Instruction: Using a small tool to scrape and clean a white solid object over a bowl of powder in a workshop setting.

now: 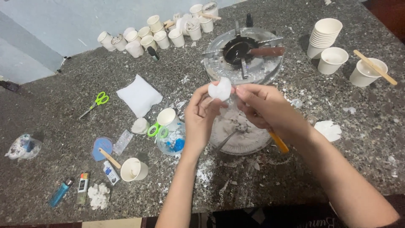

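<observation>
Wax lump (220, 89) — pinched between both hands' fingers (203, 98).

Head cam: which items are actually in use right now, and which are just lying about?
In use:
- white wax piece, pinched by left hand and right hand
- yellow-handled tool in right hand
- bowl of white shavings beneath

Lying about:
- green scissors
- white pouch
- blue lighter
- stacked paper cups
- burner with small pan

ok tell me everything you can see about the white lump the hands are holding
The white lump is small, pale and waxy-looking, with an uneven rounded outline and a notch along its top edge. It is held up above a shallow bowl of whitish shavings, pinched between the fingertips of the left hand and the right hand. Nothing else touches it.
</observation>
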